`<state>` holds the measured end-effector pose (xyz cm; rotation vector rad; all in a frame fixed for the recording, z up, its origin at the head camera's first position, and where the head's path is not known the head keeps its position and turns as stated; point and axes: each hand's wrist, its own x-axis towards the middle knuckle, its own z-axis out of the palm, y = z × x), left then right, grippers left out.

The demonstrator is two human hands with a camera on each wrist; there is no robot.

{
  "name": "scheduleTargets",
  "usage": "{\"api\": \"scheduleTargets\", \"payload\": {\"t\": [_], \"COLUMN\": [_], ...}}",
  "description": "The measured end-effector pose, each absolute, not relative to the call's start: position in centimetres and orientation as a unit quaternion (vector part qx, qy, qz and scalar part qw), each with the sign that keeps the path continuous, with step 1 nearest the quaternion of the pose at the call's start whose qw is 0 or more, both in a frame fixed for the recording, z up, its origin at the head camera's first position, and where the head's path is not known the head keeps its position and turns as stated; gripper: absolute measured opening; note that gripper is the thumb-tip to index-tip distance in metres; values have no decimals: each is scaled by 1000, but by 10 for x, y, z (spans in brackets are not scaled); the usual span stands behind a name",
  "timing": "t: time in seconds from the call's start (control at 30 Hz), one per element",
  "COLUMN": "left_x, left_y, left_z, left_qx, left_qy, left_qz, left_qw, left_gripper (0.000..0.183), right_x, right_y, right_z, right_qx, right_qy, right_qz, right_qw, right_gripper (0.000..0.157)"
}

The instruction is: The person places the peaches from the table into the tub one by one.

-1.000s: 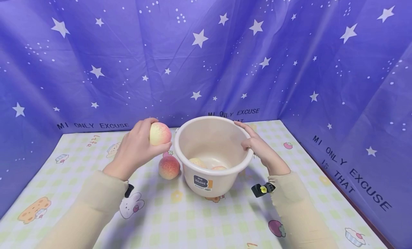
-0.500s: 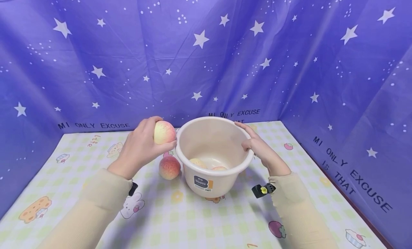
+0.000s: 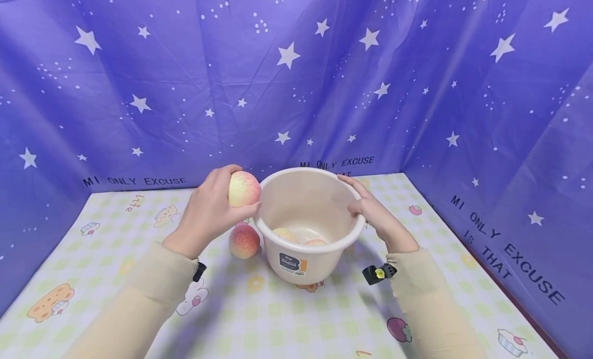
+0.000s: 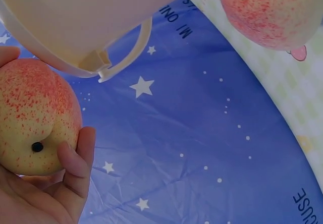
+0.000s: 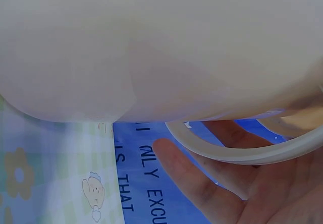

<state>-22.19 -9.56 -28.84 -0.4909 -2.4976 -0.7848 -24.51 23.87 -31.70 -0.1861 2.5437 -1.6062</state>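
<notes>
My left hand (image 3: pixel 206 209) holds a yellow-and-red peach (image 3: pixel 244 189) in the air, right at the left rim of a beige plastic bucket (image 3: pixel 319 266). In the left wrist view the fingers wrap the held peach (image 4: pixel 30 108), with a dark spot at its stem end. A redder peach (image 3: pixel 244 242) rests on the table beside the bucket. Inside the bucket lie a yellowish peach (image 3: pixel 284 234) and a pinkish one (image 3: pixel 316 242), both partly hidden by the front wall. My right hand (image 3: pixel 377 215) grips the bucket's right rim; the right wrist view shows its fingers around the handle (image 5: pixel 242 156).
A checked, cartoon-printed cloth (image 3: pixel 245 323) covers the table. Purple star-printed curtains (image 3: pixel 185 81) close off the back and both sides. The bucket's handle (image 4: pixel 136 52) hangs down its outside. A black wrist strap (image 3: pixel 377 273) sits at the right sleeve.
My left hand has carried the peach rightward, from short of the bucket to its left rim. The right hand, the bucket and the peach on the table stay in place.
</notes>
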Motion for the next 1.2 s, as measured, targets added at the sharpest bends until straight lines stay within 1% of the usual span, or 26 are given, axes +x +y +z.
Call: {"api": "scheduleTargets", "payload": {"t": [0.37, 0.8, 1.2], "left_x": [-221, -221, -225], "left_y": [-85, -67, -56], "left_z": [-288, -287, -288], "left_qx": [-203, -243, -258], "left_qy": [-894, -885, -884], "left_qz": [-311, -321, -312], "left_qw": [251, 235, 235], "left_gripper": [67, 68, 70], "right_x": [-244, -245, -246], "right_y": [239, 239, 238], "right_z": [-315, -316, -314], "right_qx": [-62, -61, -56], "right_qy": [842, 842, 843], "right_qz": [-532, -532, -530], "right_qw": [64, 66, 71], "right_gripper": [99, 99, 100]}}
